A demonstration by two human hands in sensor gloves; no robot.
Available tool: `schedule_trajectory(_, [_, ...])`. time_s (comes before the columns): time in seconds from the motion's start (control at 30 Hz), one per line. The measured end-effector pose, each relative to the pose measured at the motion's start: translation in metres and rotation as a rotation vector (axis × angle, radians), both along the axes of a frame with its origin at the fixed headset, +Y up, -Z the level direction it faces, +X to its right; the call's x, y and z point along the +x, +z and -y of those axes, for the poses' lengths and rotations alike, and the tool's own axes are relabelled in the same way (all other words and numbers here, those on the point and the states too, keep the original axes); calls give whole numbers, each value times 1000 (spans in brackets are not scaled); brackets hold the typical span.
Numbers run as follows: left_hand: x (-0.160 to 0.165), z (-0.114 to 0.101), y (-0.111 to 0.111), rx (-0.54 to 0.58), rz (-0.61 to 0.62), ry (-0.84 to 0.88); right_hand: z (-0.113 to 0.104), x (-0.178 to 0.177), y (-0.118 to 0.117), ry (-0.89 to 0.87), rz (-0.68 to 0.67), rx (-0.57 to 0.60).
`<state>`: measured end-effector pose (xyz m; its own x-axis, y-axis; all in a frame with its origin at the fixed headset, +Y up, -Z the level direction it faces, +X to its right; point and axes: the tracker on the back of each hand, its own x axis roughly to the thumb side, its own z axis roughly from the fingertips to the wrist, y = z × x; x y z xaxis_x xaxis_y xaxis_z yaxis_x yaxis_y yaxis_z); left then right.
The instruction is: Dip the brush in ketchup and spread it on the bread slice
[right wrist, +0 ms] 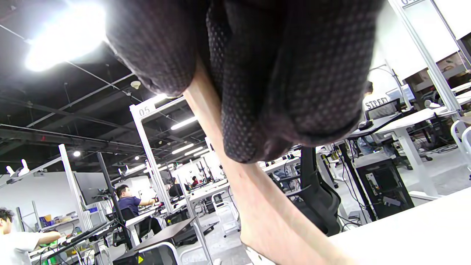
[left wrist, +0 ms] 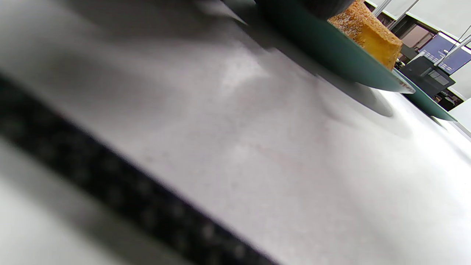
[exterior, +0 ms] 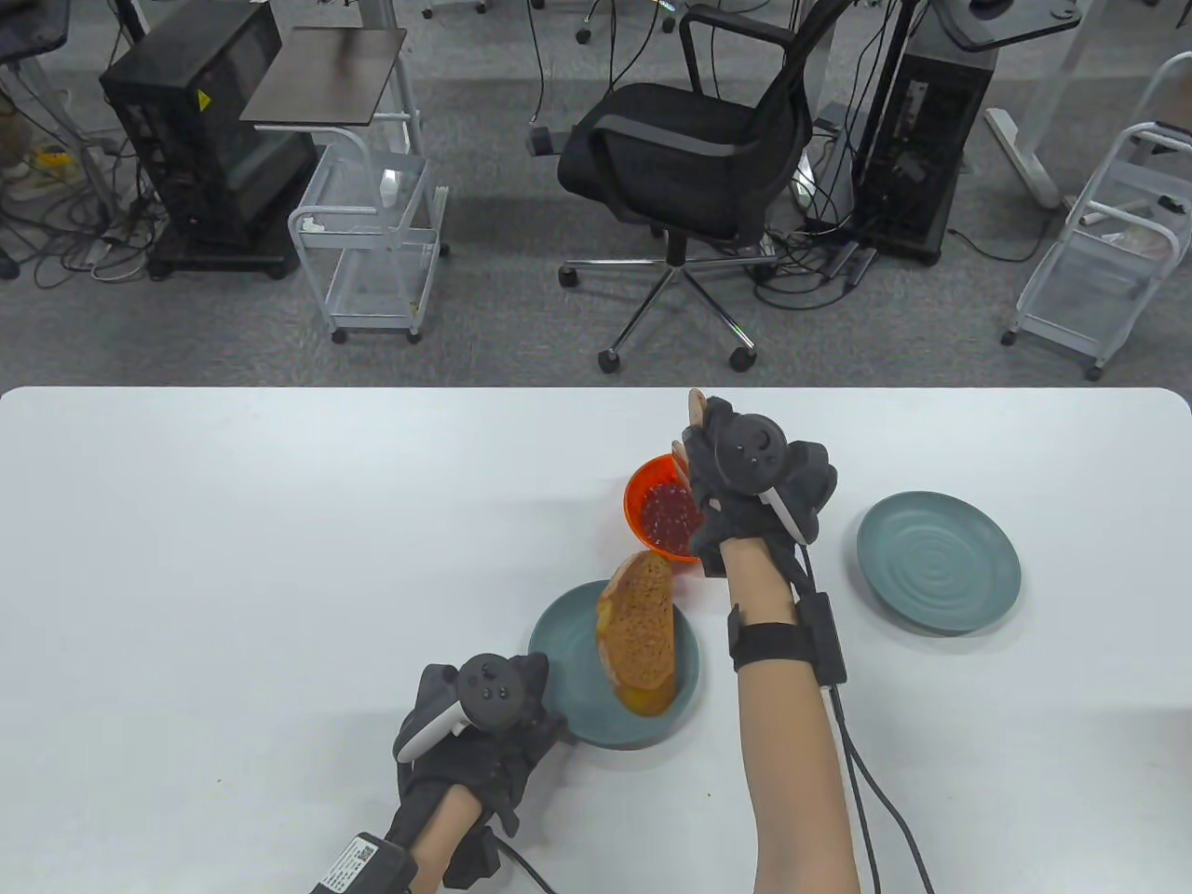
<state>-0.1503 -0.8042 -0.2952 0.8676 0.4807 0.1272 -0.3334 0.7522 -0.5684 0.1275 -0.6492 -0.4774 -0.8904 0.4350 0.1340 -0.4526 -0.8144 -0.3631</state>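
A white frame post [right wrist: 141,121] in the right wrist view carried the number "05" at its top. A dark sign [right wrist: 376,102] farther right showed white letters resembling "STREET", not fully legible. A yellow warning triangle [exterior: 200,101] marked a black cabinet.

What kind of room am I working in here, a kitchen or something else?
Not a kitchen; most likely an open-plan lab or office. Behind the white table stand an office chair, computer towers with floor cables, and wire carts. The right wrist view shows rows of desks with people working.
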Motion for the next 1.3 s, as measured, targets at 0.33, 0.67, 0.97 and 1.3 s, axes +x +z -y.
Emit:
schedule_trajectory(0.33, [0, 0, 0, -2, 0, 3, 6, -3, 0, 16, 2, -9])
schedule_trajectory(0.67, [0, 0, 0, -3, 0, 3, -29, 12, 29, -38, -26, 146])
schedule_trajectory(0.97, [0, 0, 0, -2, 0, -1, -24, 47, 121, -402, -15, 221])
schedule_trajectory(1.3, [0, 0, 0, 3, -2, -6, 54, 51, 162, -637, 14, 147])
